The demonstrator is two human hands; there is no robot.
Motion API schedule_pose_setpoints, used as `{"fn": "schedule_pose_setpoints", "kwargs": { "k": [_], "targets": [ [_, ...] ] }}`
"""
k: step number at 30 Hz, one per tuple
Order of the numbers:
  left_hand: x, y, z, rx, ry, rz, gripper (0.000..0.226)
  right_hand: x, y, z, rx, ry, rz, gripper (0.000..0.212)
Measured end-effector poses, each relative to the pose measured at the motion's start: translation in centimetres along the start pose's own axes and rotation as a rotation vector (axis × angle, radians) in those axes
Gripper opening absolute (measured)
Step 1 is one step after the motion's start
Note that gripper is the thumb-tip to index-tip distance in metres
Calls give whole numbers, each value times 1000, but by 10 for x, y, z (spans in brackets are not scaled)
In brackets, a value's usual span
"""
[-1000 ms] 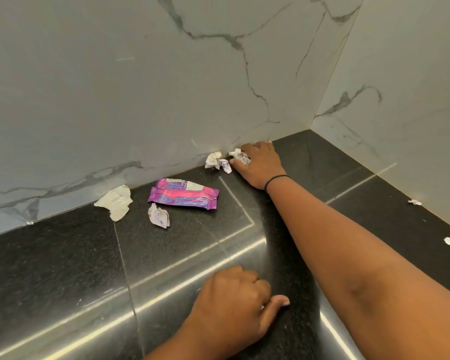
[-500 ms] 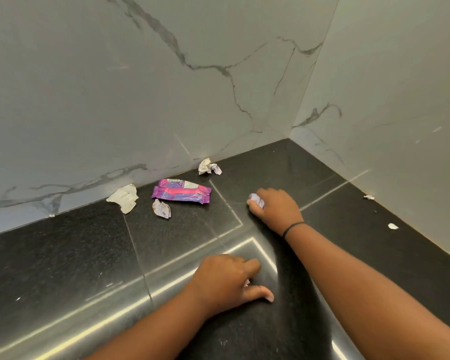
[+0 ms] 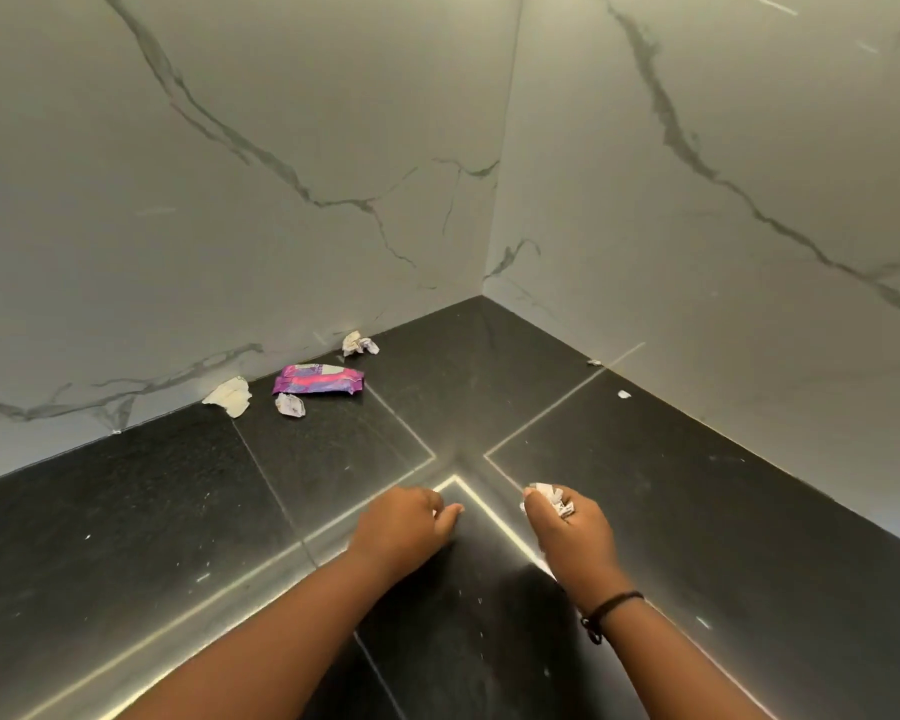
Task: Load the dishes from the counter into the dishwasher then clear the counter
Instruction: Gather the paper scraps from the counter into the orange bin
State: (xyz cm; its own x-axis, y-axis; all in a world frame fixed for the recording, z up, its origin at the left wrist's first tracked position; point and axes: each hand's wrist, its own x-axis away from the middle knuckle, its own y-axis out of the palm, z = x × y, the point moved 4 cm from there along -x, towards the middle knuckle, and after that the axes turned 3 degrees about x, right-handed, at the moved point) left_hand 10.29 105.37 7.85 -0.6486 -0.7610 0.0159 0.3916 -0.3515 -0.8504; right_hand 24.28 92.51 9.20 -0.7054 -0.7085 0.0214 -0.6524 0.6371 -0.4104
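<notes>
Clearing stage, judging by no dishes visible on the polished black stone counter [image 3: 697, 511]: right hand [image 3: 572, 527] clutches crumpled white paper scraps [image 3: 551, 498], left hand [image 3: 404, 527] curled, contents untellable; purple-pink foil wrapper [image 3: 317, 379] and paper bits beside it remain.

Between your hands and the wall the black counter [image 3: 489, 387] lies bare, so you can reach straight to the corner. To the left, litter sits along the wall's foot: a purple wrapper [image 3: 317, 379], a crumpled scrap [image 3: 290, 405] just before it, a pale paper piece [image 3: 228, 397], and a crumpled wad [image 3: 359, 345] farther right. Two tiny white bits [image 3: 623, 393] lie near the right wall.
</notes>
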Motion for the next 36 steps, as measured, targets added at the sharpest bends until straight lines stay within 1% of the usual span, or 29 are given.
{"fn": "schedule_pose_setpoints", "kwargs": {
  "k": [1,2,3,4,5,6,7,8,10,12,13,14,16,19,21,22,24,26,27,28,29,30,32,33,34,35,36],
  "targets": [
    [14,-3,11,156,-54,8,44,12,-3,-4,-97,31,-5,41],
    [31,-5,22,397,-129,26,45,25,-3,-8,-199,73,-21,35],
    [49,-9,31,710,-239,66,45,37,-2,-10,-300,130,-46,30],
    [66,-8,37,1021,-382,69,46,49,5,-11,-397,199,-79,25],
    [85,-3,45,1277,-508,-4,49,63,12,-11,-487,255,-117,23],
    [101,3,50,1458,-584,-83,54,76,19,-13,-563,297,-157,22],
    [117,6,56,1558,-630,-119,57,90,26,-15,-630,331,-194,24],
    [128,9,56,1611,-657,-114,56,104,32,-18,-694,357,-232,26],
    [152,12,53,1683,-679,-61,54,129,42,-17,-774,426,-270,29],
    [179,14,49,1755,-686,-23,53,156,49,-13,-772,485,-262,18],
    [194,14,47,1789,-707,1,50,169,51,-10,-758,503,-255,16],
    [206,18,42,1823,-702,16,50,182,52,-5,-759,515,-243,21],
    [238,21,36,1851,-724,5,51,213,53,-2,-809,528,-200,22],
    [286,22,32,1918,-767,-51,53,262,57,4,-868,585,-205,21],
    [320,22,26,1913,-822,-62,51,296,66,13,-937,657,-230,13],
    [336,27,20,1895,-846,-44,51,313,73,19,-960,706,-246,12],
    [365,32,11,1849,-898,-26,51,342,84,34,-1003,825,-225,15],
    [380,47,-4,1828,-941,-23,57,362,101,64,-1039,933,-173,13],
    [386,55,-8,1837,-950,-44,63,370,111,83,-1023,990,-166,20],
    [390,70,-14,1826,-960,-66,67,375,120,106,-988,1035,-169,35],
    [394,88,-24,1828,-995,-61,67,379,127,129,-986,1085,-139,45],
    [398,114,-37,1834,-1043,-70,63,384,134,153,-977,1120,-129,46],
    [404,171,-64,1831,-1156,-86,42,393,142,188,-1042,1193,-58,37],
    [407,199,-75,1836,-1204,-91,34,393,147,209,-1072,1221,-39,37],
    [404,231,-88,1831,-1230,-113,33,391,154,235,-1043,1239,5,35],
    [406,268,-106,1829,-1284,-76,36,392,164,270,-1028,1208,80,32],
    [408,304,-127,1784,-1326,-46,38,386,176,301,-966,1183,110,29]
  ]
}}
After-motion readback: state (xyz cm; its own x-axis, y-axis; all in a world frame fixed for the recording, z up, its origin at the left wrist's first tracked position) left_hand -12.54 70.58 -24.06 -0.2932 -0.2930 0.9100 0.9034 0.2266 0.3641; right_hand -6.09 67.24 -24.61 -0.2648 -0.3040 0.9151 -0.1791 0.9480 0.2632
